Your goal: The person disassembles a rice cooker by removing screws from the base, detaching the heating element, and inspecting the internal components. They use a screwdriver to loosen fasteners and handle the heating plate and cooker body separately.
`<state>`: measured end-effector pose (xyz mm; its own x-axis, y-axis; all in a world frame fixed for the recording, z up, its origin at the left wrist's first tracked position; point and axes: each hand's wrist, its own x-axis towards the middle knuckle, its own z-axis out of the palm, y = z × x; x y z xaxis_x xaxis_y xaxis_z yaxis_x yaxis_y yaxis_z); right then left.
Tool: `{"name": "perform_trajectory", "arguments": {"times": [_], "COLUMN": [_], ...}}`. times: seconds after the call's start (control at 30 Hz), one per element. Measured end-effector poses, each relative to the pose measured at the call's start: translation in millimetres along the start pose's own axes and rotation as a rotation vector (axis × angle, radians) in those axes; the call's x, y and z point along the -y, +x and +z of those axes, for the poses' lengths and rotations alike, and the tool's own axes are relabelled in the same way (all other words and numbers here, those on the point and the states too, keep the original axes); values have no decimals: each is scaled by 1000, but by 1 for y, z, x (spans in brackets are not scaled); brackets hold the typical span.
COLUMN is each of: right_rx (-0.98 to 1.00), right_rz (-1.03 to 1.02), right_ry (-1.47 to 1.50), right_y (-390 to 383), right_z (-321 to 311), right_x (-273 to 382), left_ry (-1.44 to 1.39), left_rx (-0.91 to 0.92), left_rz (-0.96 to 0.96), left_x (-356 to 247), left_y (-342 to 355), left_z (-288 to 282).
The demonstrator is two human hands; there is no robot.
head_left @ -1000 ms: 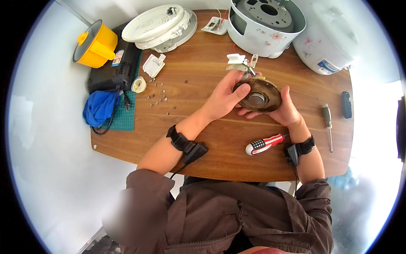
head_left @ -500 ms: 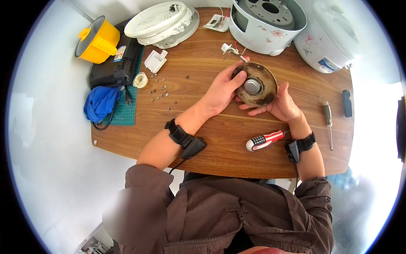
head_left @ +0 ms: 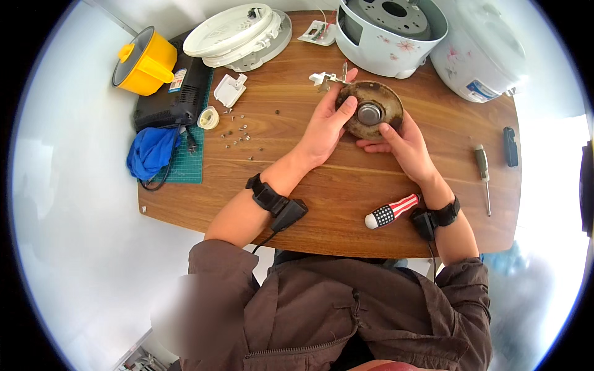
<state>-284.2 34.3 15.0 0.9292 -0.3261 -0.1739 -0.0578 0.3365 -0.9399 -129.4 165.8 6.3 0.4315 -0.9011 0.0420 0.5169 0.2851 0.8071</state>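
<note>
With my left hand [head_left: 325,127] I am gripping the stained metal plate [head_left: 378,99] at the upper centre of the frame, thumb on its face, while my right hand [head_left: 409,145] is gripping its lower right edge. Toward the upper right, the open floral cooker body [head_left: 383,54] is holding a perforated disc [head_left: 396,28], and the lidded white cooker [head_left: 476,55] is standing beside it, hiding its inside from me. Toward the upper left, a small cream cup [head_left: 208,117], contents unclear, is sitting near loose screws [head_left: 236,142], and a yellow pot [head_left: 151,65] is overlapping a black box [head_left: 162,112].

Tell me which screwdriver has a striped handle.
The left screwdriver, its handle striped red and white; the right screwdriver has a plain greyish handle.
</note>
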Motion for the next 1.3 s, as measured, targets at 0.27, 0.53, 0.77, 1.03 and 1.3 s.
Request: {"name": "perform_trajectory", "arguments": {"times": [0.27, 0.53, 0.77, 1.03, 1.3], "right_rx": [81, 35, 12, 5, 28], "right_rz": [-11, 11, -32, -110, -100], "right_ry": [59, 52, 71, 102, 49], "right_y": [0, -3, 0, 1, 4], "right_z": [-8, -9, -12, -15, -12], "right_x": [1, 3, -4, -5, -7], "left_ry": [-81, 16, 120, 477, 1019], "left_rx": [-71, -66, -52, -247, -262], "left_rz": [17, 17, 35, 137, 368], "left_x": [7, 10, 13, 18, 26], "left_y": [2, 1, 1, -3, -3], "left_z": [-10, -9, -6, -6, -14]}}
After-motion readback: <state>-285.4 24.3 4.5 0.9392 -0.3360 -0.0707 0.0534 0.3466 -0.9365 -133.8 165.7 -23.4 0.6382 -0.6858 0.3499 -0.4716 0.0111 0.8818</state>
